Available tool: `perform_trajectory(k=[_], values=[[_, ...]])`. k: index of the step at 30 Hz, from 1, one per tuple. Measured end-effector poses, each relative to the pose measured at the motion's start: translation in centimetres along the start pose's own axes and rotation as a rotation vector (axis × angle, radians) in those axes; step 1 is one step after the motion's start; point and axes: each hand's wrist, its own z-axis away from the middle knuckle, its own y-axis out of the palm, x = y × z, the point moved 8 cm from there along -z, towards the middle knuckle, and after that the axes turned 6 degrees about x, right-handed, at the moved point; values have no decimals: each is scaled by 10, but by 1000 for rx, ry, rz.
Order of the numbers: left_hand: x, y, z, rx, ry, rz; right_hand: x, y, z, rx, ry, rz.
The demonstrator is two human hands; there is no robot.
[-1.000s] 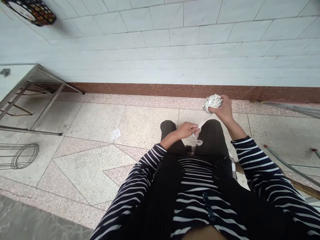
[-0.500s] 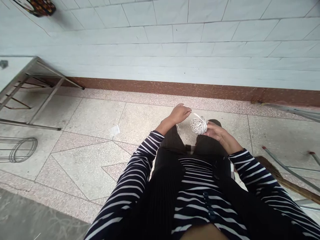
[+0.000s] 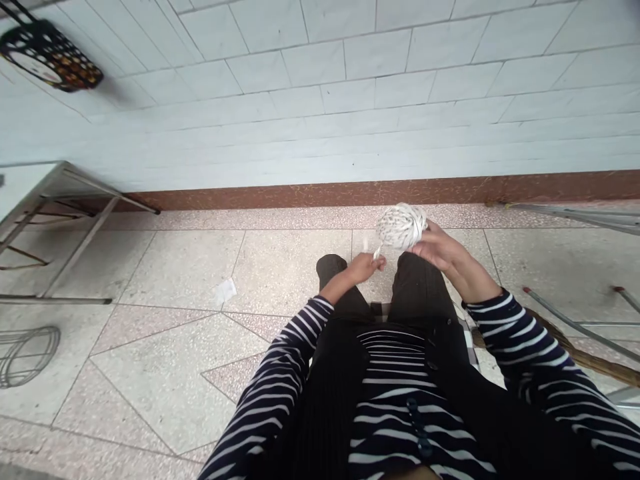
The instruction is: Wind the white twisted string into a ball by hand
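White cord ball, a bit longer left to right, sits gripped in the right hand, far and right of the left hand, which pinches its strand.

- Looks domestic, though home or workshop is unclear
- White wall tiles above brown skirting
- Patterned terrazzo floor
- Metal-legged table
- Patterned handled bag

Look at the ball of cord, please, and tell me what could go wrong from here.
The right hand holds the ball of cord from one side, over the floor, so it might slip and roll away. The strand in the left hand could perhaps tangle or loosen if pulled unevenly.
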Motion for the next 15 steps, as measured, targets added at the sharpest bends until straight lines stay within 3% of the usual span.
perform_trajectory(k=[3, 6, 8, 10, 15], values=[[-15, 15, 16, 81, 40, -97, 11, -38, -26, -283, -98, 330], [-33, -7, 27, 58, 81, -212, 1, -59, -35, -469, -71, 758], [-43, -32, 30, 36, 99, -251, -17, -60, -34, -425, -4, 894], [-52, -59, 31, 23, 133, -259, -36, -57, -30, -335, 59, 897], [-58, -111, 26, 43, 219, -71, -64, -32, -15, 75, 253, 529]])
